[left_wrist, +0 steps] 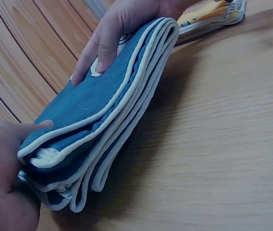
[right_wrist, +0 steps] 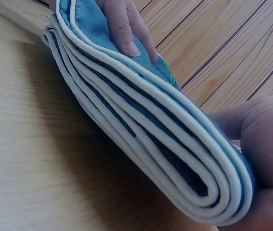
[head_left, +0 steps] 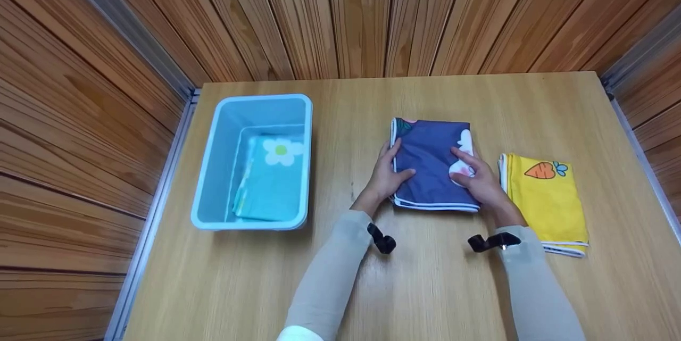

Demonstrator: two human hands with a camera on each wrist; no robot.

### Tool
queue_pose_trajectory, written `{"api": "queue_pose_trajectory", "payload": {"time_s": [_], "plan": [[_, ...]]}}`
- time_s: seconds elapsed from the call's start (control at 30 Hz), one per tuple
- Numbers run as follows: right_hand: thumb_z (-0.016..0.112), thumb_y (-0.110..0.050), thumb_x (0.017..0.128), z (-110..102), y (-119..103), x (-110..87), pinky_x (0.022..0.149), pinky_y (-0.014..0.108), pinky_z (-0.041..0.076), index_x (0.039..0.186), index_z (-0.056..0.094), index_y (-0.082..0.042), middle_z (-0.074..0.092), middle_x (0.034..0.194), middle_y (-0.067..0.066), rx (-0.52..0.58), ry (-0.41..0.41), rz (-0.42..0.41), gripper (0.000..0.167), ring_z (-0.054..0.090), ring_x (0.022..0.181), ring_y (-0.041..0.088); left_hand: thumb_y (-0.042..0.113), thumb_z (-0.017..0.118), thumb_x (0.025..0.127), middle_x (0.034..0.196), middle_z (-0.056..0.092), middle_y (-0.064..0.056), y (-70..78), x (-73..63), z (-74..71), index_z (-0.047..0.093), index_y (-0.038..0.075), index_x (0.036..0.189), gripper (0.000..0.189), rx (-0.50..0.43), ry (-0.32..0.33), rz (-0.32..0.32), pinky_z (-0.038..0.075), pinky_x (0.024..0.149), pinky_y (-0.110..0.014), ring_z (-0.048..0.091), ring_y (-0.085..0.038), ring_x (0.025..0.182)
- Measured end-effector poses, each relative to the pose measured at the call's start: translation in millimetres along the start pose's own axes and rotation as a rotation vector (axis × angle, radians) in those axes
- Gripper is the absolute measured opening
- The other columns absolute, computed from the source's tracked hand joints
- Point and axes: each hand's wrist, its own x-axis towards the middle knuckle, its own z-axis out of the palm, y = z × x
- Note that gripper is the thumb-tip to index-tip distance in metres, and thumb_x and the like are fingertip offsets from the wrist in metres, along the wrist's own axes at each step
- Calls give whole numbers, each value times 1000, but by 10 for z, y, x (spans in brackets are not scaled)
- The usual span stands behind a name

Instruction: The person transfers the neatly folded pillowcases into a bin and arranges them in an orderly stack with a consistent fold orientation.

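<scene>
A folded navy-blue cloth (head_left: 430,163) with white piping and a white printed figure lies between both hands. My left hand (head_left: 384,175) grips its left side, thumb on top. On the opposite side my right hand (head_left: 483,181) holds the edge, its thumb over the white print. Both wrist views show the stacked layers of the cloth (left_wrist: 97,103) edge-on, with a dark shadow on the table beneath. The fingers under the cloth are hidden.
A light-blue plastic bin (head_left: 199,192) stands on the left of the wooden table (head_left: 425,288), with a folded turquoise flower-print cloth (head_left: 271,186) inside. Right of my right hand lies a folded yellow cloth (head_left: 550,202) with a carrot print. Wood-panel walls (head_left: 356,16) enclose the back and sides.
</scene>
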Motion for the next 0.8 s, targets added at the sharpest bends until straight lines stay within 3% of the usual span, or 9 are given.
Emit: {"api": "queue_pose_trajectory", "payload": {"time_s": [0.13,0.37,0.8], "plan": [[59,-13,104,-3,-33,-13,123,57,-4,161,31,-21,6,171,7,0,1,20,65,-6,156,29,7,72,95,170,12,-9,21,-3,-6,28,18,162,81,-4,2,-5,22,123,-36,16,-26,155],[60,-8,102,-18,-86,-38,123,57,-3,161,31,-15,-1,171,13,-12,11,-54,66,-6,156,33,3,73,93,169,13,-14,45,1,-27,30,12,161,81,-16,9,41,21,123,-35,16,-28,155],[61,-15,103,-18,-170,-67,123,57,-3,161,31,-19,-2,171,11,-29,14,-47,66,-7,156,31,5,71,95,170,11,-11,109,-26,-48,29,17,162,81,-45,18,3,21,123,-37,14,-26,156]]}}
